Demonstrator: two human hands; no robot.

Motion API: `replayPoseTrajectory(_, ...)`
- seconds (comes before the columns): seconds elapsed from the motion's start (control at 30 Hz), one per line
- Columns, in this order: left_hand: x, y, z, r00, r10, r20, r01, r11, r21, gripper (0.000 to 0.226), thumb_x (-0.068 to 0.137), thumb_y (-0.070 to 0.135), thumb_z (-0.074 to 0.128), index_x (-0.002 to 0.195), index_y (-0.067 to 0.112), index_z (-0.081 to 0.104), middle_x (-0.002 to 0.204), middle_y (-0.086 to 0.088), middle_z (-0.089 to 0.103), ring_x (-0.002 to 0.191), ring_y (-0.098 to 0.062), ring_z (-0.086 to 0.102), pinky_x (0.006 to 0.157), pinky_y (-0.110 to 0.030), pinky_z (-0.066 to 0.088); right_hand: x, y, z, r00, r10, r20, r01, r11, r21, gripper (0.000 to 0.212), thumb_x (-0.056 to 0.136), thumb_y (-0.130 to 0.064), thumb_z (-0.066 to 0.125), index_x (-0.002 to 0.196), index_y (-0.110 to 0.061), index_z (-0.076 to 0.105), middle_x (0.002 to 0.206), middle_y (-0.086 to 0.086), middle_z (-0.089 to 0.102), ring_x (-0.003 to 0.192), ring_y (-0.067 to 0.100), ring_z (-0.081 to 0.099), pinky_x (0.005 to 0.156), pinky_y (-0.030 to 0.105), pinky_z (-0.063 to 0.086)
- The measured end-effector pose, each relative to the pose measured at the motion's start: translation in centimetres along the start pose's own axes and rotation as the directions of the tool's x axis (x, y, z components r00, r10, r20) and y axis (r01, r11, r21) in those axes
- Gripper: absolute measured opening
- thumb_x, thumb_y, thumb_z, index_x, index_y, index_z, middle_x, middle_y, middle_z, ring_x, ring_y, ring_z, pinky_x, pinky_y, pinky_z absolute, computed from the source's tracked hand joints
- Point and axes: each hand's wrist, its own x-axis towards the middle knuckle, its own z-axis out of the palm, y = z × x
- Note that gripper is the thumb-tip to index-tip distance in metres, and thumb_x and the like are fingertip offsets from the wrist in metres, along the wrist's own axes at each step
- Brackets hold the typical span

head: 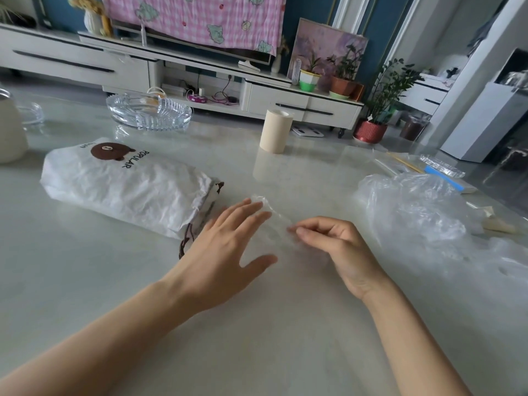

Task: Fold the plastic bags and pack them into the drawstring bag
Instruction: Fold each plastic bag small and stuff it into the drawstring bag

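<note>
A small clear plastic bag lies folded into a narrow strip on the pale table, between my hands. My left hand rests flat with straight fingers, its fingertips on the strip's left end. My right hand pinches the strip's right part between thumb and curled fingers. The white drawstring bag with a brown bear print lies to the left, its dark cord next to my left hand. A loose heap of clear plastic bags sits to the right.
A beige roll stands at the table's middle back. A glass ashtray sits at the back left and a cream jug at the far left edge. Small glass dish, blue item and sticks lie at the back right.
</note>
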Motion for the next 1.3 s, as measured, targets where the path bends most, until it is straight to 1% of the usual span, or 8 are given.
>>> replayPoseTrajectory(0.5, -0.2, -0.4, 0.4, 0.970, 0.015, 0.242, -0.013, 1.000, -0.010, 0.024, 0.087, 0.035, 0.045, 0.079, 0.016, 0.058, 0.096, 0.002, 0.067, 0.090, -0.021, 0.063, 0.110, -0.033, 0.028, 1.5, 2.4, -1.5, 0.812, -0.138, -0.567, -0.066, 0.944, -0.324, 0.011, 0.090, -0.011, 0.056, 0.082, -0.018, 0.061, 0.073, -0.003, 0.064, 0.077, 0.018, 0.063, 0.069, 0.027, 0.045)
replayPoseTrajectory(0.63, -0.5, -0.1, -0.8, 0.978, -0.015, 0.210, 0.006, 0.999, 0.043, 0.027, 0.085, 0.038, 0.038, 0.077, 0.019, 0.055, 0.081, 0.006, 0.064, 0.076, -0.020, 0.061, 0.066, -0.028, 0.048, 1.4, 2.8, -2.1, 0.787, -0.263, -0.558, -0.141, 0.804, -0.578, 0.022, 0.083, -0.002, 0.058, 0.104, -0.009, 0.061, 0.097, 0.007, 0.060, 0.091, 0.029, 0.058, 0.079, 0.030, 0.042)
replayPoseTrajectory(0.73, -0.6, 1.0, -1.2, 0.994, -0.002, 0.106, -0.014, 0.988, 0.153, 0.018, 0.083, 0.031, 0.049, 0.070, 0.019, 0.054, 0.060, 0.008, 0.055, 0.054, -0.017, 0.056, 0.048, -0.016, 0.028, 0.4, 1.1, -1.3, 0.723, -0.525, -0.450, 0.209, 0.786, -0.582, 0.020, 0.076, -0.002, 0.057, 0.088, -0.017, 0.062, 0.091, 0.004, 0.062, 0.081, 0.020, 0.055, 0.075, 0.019, 0.041)
replayPoseTrajectory(0.83, -0.5, 1.7, -0.7, 0.999, 0.021, 0.040, -0.028, 0.981, 0.192, 0.024, 0.082, 0.033, 0.041, 0.067, 0.019, 0.054, 0.058, 0.009, 0.053, 0.051, -0.015, 0.054, 0.049, -0.017, 0.027, -0.9, -0.7, -0.2, 0.954, -0.300, -0.010, 0.295, 0.944, -0.148, 0.018, 0.072, -0.023, 0.070, 0.089, -0.022, 0.064, 0.092, -0.002, 0.068, 0.087, 0.010, 0.061, 0.079, 0.019, 0.046)
replayPoseTrajectory(0.9, -0.5, 1.9, -0.4, 0.999, -0.007, 0.033, 0.002, 0.987, 0.163, 0.026, 0.082, 0.034, 0.039, 0.071, 0.018, 0.057, 0.063, 0.008, 0.056, 0.054, -0.016, 0.057, 0.045, -0.018, 0.030, -1.1, -0.7, 0.1, 0.943, -0.093, 0.319, 0.198, 0.927, -0.317, 0.042, 0.065, -0.032, 0.081, 0.102, -0.027, 0.062, 0.105, -0.013, 0.064, 0.102, -0.001, 0.056, 0.090, 0.013, 0.041)
replayPoseTrajectory(1.0, -0.4, 1.8, -0.6, 0.996, -0.088, -0.014, 0.089, 0.989, 0.121, 0.011, 0.084, 0.026, 0.057, 0.082, 0.016, 0.063, 0.075, 0.003, 0.061, 0.056, -0.017, 0.060, 0.039, -0.022, 0.033, -0.7, 0.5, 0.1, 0.950, -0.042, 0.310, 0.213, 0.813, -0.542, 0.040, 0.069, -0.014, 0.081, 0.100, -0.030, 0.061, 0.105, -0.012, 0.061, 0.097, -0.009, 0.051, 0.084, 0.004, 0.033)
replayPoseTrajectory(1.13, -0.4, 1.0, -1.0, 0.999, -0.046, -0.014, 0.048, 0.991, 0.128, 0.030, 0.091, 0.035, 0.046, 0.090, 0.017, 0.070, 0.095, 0.000, 0.063, 0.082, -0.021, 0.059, 0.065, -0.030, 0.048, -0.4, 0.8, -0.1, 0.976, -0.124, 0.179, 0.195, 0.863, -0.465, 0.031, 0.076, 0.005, 0.065, 0.078, -0.027, 0.066, 0.092, -0.005, 0.070, 0.090, 0.003, 0.062, 0.084, 0.015, 0.044)
replayPoseTrajectory(1.3, 0.0, 1.4, -2.2, 0.957, 0.007, 0.288, 0.018, 0.997, -0.082, 0.087, 0.074, 0.082, 0.024, 0.137, 0.026, 0.046, 0.147, 0.010, 0.038, 0.134, -0.003, 0.027, 0.104, -0.008, 0.012, -0.4, 0.2, -0.2, 0.958, -0.286, -0.019, 0.259, 0.892, -0.371, 0.007, 0.070, -0.012, 0.067, 0.068, -0.018, 0.067, 0.091, -0.005, 0.067, 0.089, -0.002, 0.061, 0.081, 0.008, 0.039)
